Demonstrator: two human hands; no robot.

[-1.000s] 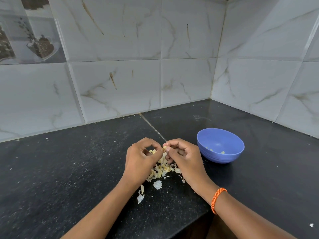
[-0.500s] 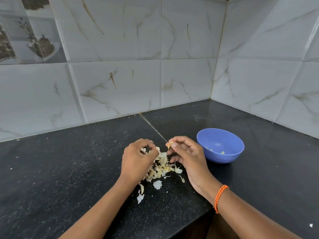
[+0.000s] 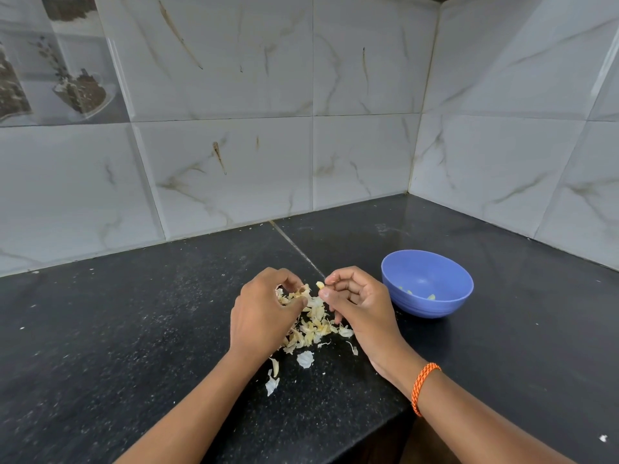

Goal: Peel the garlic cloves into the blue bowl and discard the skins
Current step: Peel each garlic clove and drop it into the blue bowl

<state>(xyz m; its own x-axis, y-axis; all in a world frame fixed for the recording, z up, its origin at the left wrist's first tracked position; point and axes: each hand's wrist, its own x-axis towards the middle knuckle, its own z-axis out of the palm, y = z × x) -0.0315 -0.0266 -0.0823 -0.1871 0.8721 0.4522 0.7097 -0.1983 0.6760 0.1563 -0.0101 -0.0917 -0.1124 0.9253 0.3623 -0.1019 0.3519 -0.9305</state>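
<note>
Where skins (image 3: pixel 311 326) lie, bowl (image 3: pixel 427 283) beside.

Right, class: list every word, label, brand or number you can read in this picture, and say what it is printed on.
None: no readable text anywhere.
blue bowl: plain, no label.
picture tile: shows an image only, no words.
orange wristband: no writing.

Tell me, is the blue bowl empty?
Not empty. The blue bowl stands upright, with a few pale garlic pieces lying at its bottom.
</note>
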